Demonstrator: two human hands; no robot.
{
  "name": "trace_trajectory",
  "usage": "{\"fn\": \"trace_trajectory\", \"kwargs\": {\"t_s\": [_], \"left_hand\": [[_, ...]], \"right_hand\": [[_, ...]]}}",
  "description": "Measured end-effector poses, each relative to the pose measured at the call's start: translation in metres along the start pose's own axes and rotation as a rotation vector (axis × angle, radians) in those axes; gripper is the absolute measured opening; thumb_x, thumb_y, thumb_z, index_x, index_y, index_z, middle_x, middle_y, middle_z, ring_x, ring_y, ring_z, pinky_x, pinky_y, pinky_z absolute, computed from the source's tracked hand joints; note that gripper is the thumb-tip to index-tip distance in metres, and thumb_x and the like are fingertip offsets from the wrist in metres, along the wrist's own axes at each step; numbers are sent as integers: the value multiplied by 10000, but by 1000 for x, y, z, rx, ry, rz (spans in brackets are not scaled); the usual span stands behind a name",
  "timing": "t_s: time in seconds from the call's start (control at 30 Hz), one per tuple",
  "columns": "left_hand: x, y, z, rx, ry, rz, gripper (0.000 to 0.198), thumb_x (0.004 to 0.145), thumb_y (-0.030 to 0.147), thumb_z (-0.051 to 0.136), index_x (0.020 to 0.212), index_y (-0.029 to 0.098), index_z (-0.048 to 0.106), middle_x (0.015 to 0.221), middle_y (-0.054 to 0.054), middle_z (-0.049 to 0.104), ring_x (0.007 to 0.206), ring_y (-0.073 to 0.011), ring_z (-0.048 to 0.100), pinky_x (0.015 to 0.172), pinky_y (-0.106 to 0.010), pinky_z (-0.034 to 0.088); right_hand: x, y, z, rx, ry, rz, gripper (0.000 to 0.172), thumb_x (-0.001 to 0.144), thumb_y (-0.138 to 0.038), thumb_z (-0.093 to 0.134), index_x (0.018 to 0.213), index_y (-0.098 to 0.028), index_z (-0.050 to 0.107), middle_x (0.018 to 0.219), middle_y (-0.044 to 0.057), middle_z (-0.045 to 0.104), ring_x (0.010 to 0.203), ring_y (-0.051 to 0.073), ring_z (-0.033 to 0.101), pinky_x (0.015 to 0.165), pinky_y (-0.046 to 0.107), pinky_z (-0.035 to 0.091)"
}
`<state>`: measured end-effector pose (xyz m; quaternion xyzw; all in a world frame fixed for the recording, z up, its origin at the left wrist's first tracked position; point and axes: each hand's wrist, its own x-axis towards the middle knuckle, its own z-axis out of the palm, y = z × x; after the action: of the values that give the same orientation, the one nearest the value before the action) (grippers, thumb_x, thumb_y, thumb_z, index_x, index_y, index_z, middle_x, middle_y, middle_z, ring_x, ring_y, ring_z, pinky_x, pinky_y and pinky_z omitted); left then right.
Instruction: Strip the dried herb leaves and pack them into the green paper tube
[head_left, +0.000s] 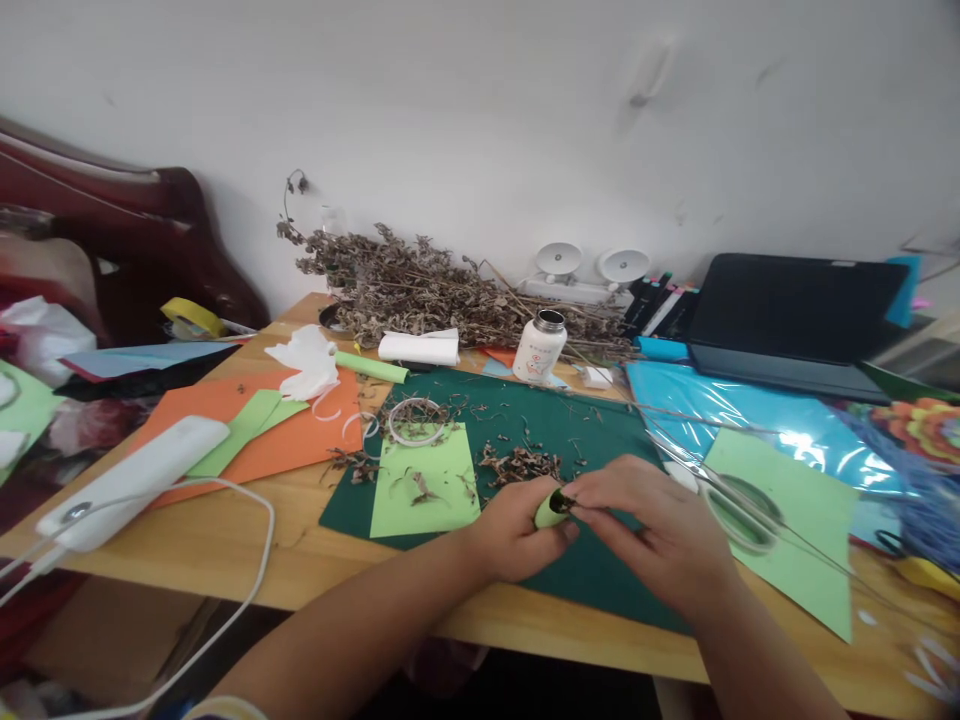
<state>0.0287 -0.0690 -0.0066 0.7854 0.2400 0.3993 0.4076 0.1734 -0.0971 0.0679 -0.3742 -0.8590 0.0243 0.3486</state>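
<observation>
I saw left hand (516, 530) gripping green paper tube (550, 511), over near part of dark green mat (592, 572), right hand (654, 525) at tube's open end, couldn't tell if pinching, dried leaves (523, 465) piled just beyond

left hand (517, 532) is hiding most of the green paper tube (547, 512) | right hand (656, 535) is partly obscuring its mouth | white bottle's (537, 352) lettering is blurring | right edge is cropping orange flower (928, 428)

Soft, dimmish light leaves white glare on the blue plastic (739, 407) (outer edges stretched and blurred).
</observation>
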Motion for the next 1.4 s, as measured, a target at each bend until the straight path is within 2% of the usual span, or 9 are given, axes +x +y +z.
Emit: {"fn": "trace_trajectory", "kwargs": {"t_s": [0.17,0.33,0.4,0.5,0.63,0.7,1.0,1.23,1.4], "left_hand": [[0,1,0,28,3,31,142,725,291,389,707,153,414,628,-11,467,575,-107,423,554,-223,382],[-1,0,1,47,-20,88,144,684,297,410,652,157,397,622,-23,482,587,-133,462,554,-242,384],[-1,-1,2,36,-22,66,142,688,294,416,651,159,396,613,-16,482,571,-125,461,541,-233,380],[-2,-3,2,58,-13,31,140,704,291,425,660,160,405,615,-2,476,567,-109,446,541,-219,375],[-1,-3,0,139,-17,-1,130,719,291,421,688,164,419,601,16,446,564,-100,420,538,-212,358],[-1,-2,-1,145,-29,-10,125,729,285,406,693,166,419,599,18,447,563,-99,422,533,-208,353],[-1,-2,1,123,-39,-16,110,703,272,431,683,164,420,653,-13,513,602,-126,488,572,-231,389],[0,0,-1,156,-48,5,139,718,302,413,679,168,419,588,6,477,552,-111,462,527,-213,367],[0,-2,1,117,-69,69,157,700,321,414,668,167,410,612,-12,502,568,-127,485,529,-224,371]], "right_hand": [[9,-6,-10,-158,-184,-100,152,765,-187,452,743,-226,598,935,30,628,802,161,542,725,346,424],[13,-16,-17,-246,-446,-50,182,769,-304,442,715,-238,603,1167,7,508,985,225,461,785,416,389],[14,-17,-19,-259,-501,-33,196,756,-365,451,731,-246,605,1212,3,468,1049,252,423,805,443,376],[15,-17,-24,-276,-500,-25,208,745,-396,460,798,-262,609,1235,10,444,1085,265,401,825,467,363],[15,-17,-34,-279,-421,-14,233,768,-308,444,962,-270,566,1236,24,435,1106,225,390,867,434,351],[15,-18,-37,-269,-421,-10,212,768,-296,442,925,-262,579,1236,21,433,1114,219,382,879,424,347],[21,-23,-24,-272,-612,103,229,753,-408,424,761,-269,606,1289,-15,379,1166,269,330,866,493,334],[20,-19,-37,-291,-518,33,211,750,-373,447,898,-326,591,1308,-41,344,1175,242,323,903,477,311],[20,-22,-30,-232,-598,51,164,733,-333,463,763,-299,621,1242,-41,437,1142,257,370,878,501,325]]}}
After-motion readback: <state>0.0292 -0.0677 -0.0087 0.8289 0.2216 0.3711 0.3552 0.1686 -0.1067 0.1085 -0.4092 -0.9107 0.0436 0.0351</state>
